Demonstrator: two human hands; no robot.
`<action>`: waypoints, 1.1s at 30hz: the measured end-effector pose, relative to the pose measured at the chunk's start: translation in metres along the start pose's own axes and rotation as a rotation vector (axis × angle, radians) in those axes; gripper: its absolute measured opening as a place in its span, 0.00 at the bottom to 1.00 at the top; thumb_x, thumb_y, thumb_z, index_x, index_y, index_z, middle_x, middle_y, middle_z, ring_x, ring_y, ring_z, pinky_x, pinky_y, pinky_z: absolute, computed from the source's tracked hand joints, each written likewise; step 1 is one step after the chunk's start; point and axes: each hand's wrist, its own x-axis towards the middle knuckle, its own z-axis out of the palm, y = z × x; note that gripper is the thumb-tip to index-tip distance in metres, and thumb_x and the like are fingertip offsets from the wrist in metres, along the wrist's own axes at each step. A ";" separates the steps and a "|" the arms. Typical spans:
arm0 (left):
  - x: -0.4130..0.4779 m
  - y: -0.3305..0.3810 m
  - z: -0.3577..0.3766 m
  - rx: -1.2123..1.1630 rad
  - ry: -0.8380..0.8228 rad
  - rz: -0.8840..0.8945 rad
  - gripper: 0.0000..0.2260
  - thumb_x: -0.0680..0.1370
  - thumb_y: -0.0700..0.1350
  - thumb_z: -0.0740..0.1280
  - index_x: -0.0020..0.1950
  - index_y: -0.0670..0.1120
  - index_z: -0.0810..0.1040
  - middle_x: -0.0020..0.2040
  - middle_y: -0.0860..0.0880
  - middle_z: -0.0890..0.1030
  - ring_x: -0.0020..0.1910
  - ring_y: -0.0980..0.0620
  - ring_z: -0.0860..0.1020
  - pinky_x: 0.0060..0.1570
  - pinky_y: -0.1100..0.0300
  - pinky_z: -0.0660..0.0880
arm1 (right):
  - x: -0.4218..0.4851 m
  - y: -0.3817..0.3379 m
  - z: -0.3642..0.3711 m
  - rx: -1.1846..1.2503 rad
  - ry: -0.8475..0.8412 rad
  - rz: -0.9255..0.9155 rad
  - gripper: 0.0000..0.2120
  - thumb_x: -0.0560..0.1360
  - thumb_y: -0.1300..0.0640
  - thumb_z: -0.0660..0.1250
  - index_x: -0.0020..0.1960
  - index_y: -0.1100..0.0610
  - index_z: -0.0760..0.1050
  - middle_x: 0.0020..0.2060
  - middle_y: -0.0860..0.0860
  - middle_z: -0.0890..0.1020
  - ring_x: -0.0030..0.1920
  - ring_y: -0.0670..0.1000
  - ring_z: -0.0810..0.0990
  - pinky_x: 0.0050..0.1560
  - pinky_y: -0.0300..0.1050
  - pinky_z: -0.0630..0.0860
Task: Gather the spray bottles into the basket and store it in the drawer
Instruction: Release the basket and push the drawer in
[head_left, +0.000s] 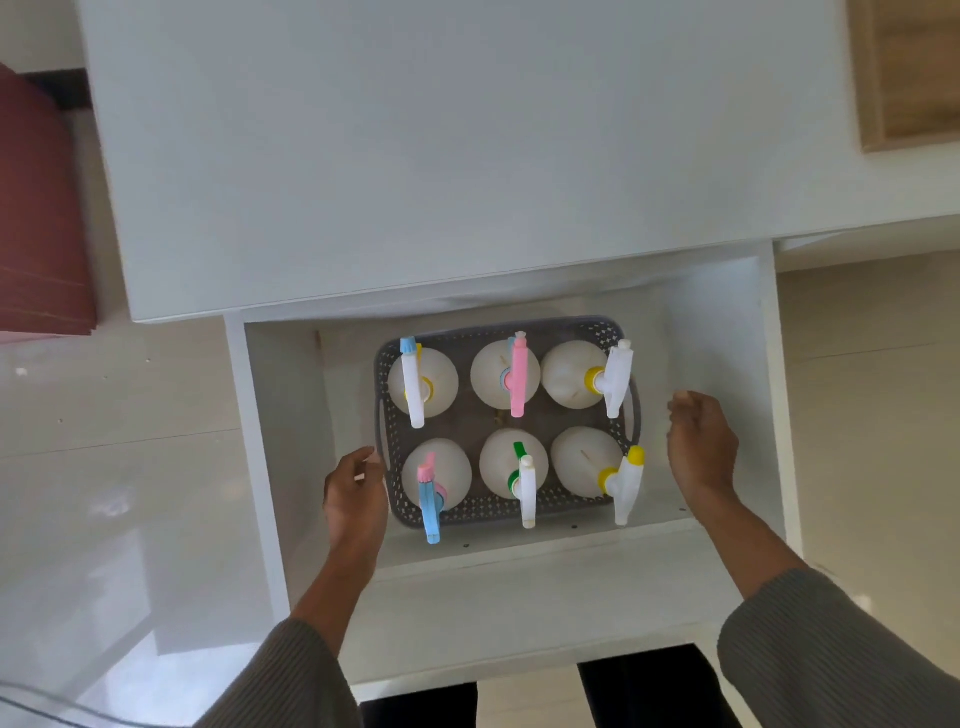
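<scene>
A grey perforated basket (602, 328) sits on the floor of the open white drawer (717, 332). Several white spray bottles stand upright inside it in two rows, with blue, pink, yellow and green trigger heads, such as the back middle bottle (485, 376). My left hand (356, 493) hangs at the basket's left handle, fingers curled loosely, touching or nearly touching it. My right hand (701, 441) floats to the right of the basket, apart from it, fingers loosely curled and holding nothing.
The white cabinet top (415, 156) overhangs the back of the drawer. The drawer's front panel (519, 613) is close to my body. A dark red object (36, 208) stands at the left, a wooden frame (909, 73) at the top right, glossy tile floor around.
</scene>
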 end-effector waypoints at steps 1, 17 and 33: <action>-0.010 -0.001 -0.004 0.001 0.005 0.014 0.13 0.83 0.45 0.60 0.65 0.46 0.77 0.62 0.46 0.78 0.55 0.51 0.74 0.56 0.57 0.69 | -0.008 0.001 -0.009 -0.019 0.000 -0.024 0.13 0.84 0.55 0.57 0.59 0.62 0.76 0.51 0.56 0.81 0.53 0.59 0.79 0.53 0.44 0.69; -0.224 -0.079 -0.027 0.693 -0.103 0.907 0.25 0.80 0.52 0.57 0.76 0.47 0.66 0.76 0.46 0.67 0.76 0.45 0.62 0.73 0.45 0.58 | -0.219 0.073 -0.093 -0.462 -0.187 -0.776 0.28 0.79 0.49 0.57 0.74 0.64 0.66 0.76 0.60 0.66 0.78 0.61 0.62 0.75 0.57 0.58; -0.223 -0.118 -0.005 1.086 -0.076 0.836 0.31 0.80 0.58 0.53 0.81 0.49 0.53 0.81 0.46 0.52 0.80 0.43 0.52 0.75 0.41 0.49 | -0.208 0.108 -0.073 -0.822 -0.376 -0.825 0.32 0.80 0.43 0.51 0.80 0.53 0.50 0.80 0.59 0.54 0.79 0.65 0.53 0.74 0.68 0.60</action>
